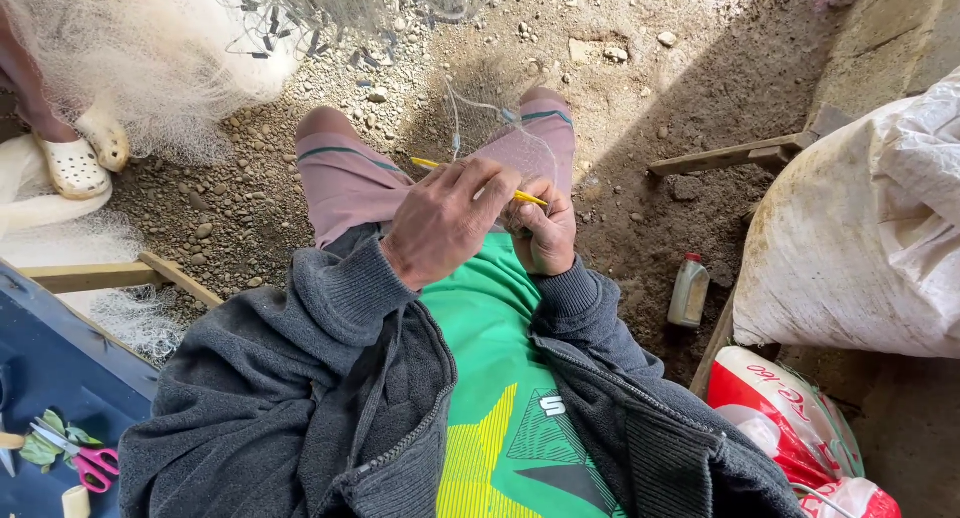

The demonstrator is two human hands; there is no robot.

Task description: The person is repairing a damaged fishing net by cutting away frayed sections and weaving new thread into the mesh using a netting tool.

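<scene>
- Left hand (445, 223): closed round the yellow netting needle (478, 181), fingers curled over its middle, above the knees (350, 168).
- Right hand (543, 233): just right of the needle, fingers pinched shut on fine net line and touching the needle's near end.
- Yellow netting needle: thin, slanting across both hands over the knees; its far tip sticks out left of the left hand.
- Fishing net (150, 58): pale heap beyond the knees to the left; a loose strand (480, 113) runs from it to the hands.
- White clog (72, 166): another person's foot, left of the knees beside the net.
- Plastic bottle (688, 291): upright on the gravel ground (640, 88), right of the knees.
- White sack (860, 238): further right of the bottle.
- Scissors (80, 460): pink-handled, on a blue surface, well left of the knees.
- Risk, as a judgement: the fine line could slip from the pinch or snag on gravel, loosening a knot.
</scene>
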